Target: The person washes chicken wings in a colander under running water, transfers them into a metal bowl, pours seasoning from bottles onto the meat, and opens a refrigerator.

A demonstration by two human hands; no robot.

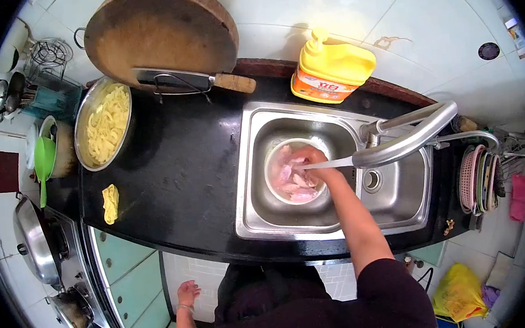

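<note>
My right hand [312, 159] reaches into a white bowl [268, 177] that stands in the larger sink basin [263, 210]. Pieces of pale pink raw meat [287, 175] lie in the bowl in cloudy water, and the hand is among them at the right side. Its fingers are mostly hidden by water and meat. From the faucet [397, 147] a stream of water runs down beside this hand into the bowl. Low beside my body, away from the counter, hangs my left hand [188, 292], with loosely bent fingers and nothing in it.
A yellow detergent jug [332, 66] stands behind the sink. Left on the black counter [177, 171] are a metal bowl of cut yellowish pieces [106, 124], a yellow cloth [111, 204], and a cleaver [188, 80] in a rack before a round chopping board [159, 30].
</note>
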